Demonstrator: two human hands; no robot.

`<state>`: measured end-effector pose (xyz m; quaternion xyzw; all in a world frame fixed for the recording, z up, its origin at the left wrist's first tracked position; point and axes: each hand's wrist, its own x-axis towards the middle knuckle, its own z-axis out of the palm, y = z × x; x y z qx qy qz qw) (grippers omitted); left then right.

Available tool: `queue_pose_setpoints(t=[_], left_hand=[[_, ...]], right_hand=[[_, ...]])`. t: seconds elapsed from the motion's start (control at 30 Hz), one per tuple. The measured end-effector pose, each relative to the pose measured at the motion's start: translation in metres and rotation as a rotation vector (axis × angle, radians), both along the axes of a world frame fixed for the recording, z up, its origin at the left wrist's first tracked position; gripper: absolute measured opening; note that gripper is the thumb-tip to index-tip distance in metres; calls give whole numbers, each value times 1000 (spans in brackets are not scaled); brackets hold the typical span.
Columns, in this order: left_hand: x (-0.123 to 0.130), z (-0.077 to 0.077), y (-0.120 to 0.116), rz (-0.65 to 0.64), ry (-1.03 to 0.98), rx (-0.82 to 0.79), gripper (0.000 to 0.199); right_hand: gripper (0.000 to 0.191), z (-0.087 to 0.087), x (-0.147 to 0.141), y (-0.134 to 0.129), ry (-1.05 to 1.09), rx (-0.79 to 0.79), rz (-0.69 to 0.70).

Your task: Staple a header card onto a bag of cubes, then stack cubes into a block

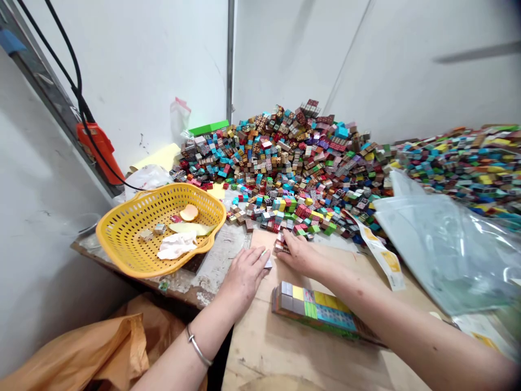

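Observation:
My left hand point(243, 276), fingers together and curled down, is closed on a small pale block point(268, 264) at the left side of a wooden board point(252, 347). My right hand point(300, 254) grips brown-and-white patterned cubes point(280, 244) at the front edge of a large heap of small colourful cubes point(280, 157); my fingers partly hide them. Below my hands, a long row of stacked cubes point(299, 304) in grey, yellow, green and blue lies on the board. My right forearm covers part of its far end.
A yellow plastic basket point(118, 260) with peel, crumpled tissue and a few cubes stands at the left. Clear plastic bags point(443, 244) and a printed strip point(382, 255) lie at the right. Another cube pile point(468, 168) sits behind them. An orange device point(100, 152) hangs by the wall.

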<state>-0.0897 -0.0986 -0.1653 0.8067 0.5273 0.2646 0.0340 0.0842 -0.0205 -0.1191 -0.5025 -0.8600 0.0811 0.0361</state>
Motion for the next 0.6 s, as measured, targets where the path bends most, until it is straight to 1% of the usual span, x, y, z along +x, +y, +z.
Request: queue_pose_setpoints(t=[0.17, 0.27, 0.33, 0.4, 0.5, 0.57, 0.6], left_hand=[[-1, -1, 1, -3, 4, 3, 40], [-1, -2, 1, -8, 6, 4, 43], [-2, -1, 1, -8, 3, 4, 47], [-3, 0, 0, 0, -3, 4, 50], [-5, 5, -1, 0, -63, 33, 50], [-6, 10, -7, -19, -164, 77, 48], [-6, 13, -11, -30, -222, 97, 48]], right_hand=[[15, -6, 0, 11, 55, 34, 55], [10, 2, -2, 13, 91, 42, 80], [7, 15, -2, 9, 121, 42, 88], [7, 34, -1, -2, 155, 36, 103], [14, 65, 5, -32, 225, -15, 128], [22, 77, 11, -57, 292, -74, 119], [26, 79, 14, -68, 312, -90, 110]])
